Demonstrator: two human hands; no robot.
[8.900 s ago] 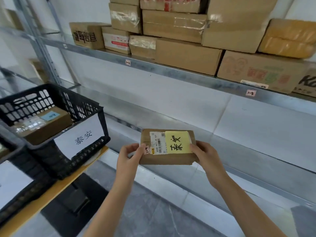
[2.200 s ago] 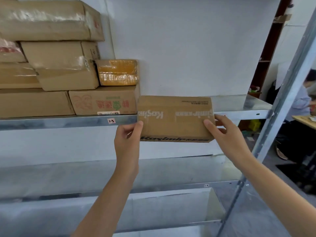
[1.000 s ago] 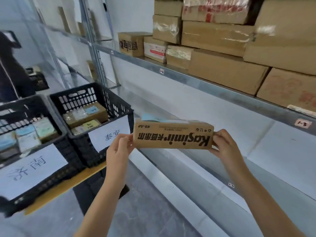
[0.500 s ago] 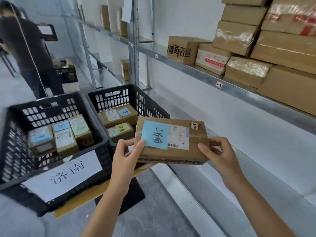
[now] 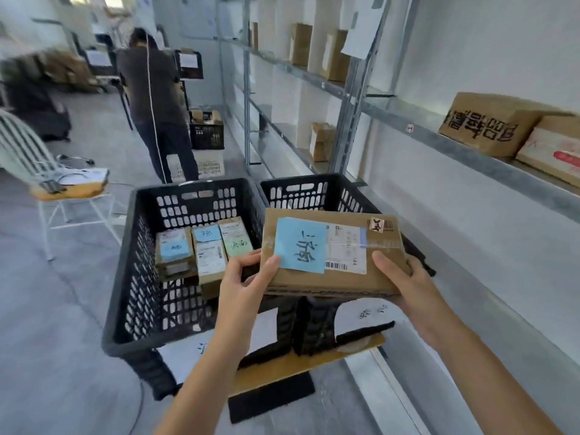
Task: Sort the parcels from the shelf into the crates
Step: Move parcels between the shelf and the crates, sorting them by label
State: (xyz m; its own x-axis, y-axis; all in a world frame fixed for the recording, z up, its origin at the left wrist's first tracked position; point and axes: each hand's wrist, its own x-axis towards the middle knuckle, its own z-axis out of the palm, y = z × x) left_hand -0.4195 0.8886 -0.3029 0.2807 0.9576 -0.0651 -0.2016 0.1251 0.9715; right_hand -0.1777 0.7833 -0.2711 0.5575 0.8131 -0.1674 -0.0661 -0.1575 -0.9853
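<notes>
Left hand (image 5: 248, 287) and right hand (image 5: 405, 282) each grip the parcel (image 5: 332, 255).

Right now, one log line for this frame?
carry | left hand: grips parcel | right hand: grips parcel | parcel: over right crate, unplaced

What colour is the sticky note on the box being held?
Light blue, with dark handwriting; the sticky note on the box shows clearly in the head view.
</notes>
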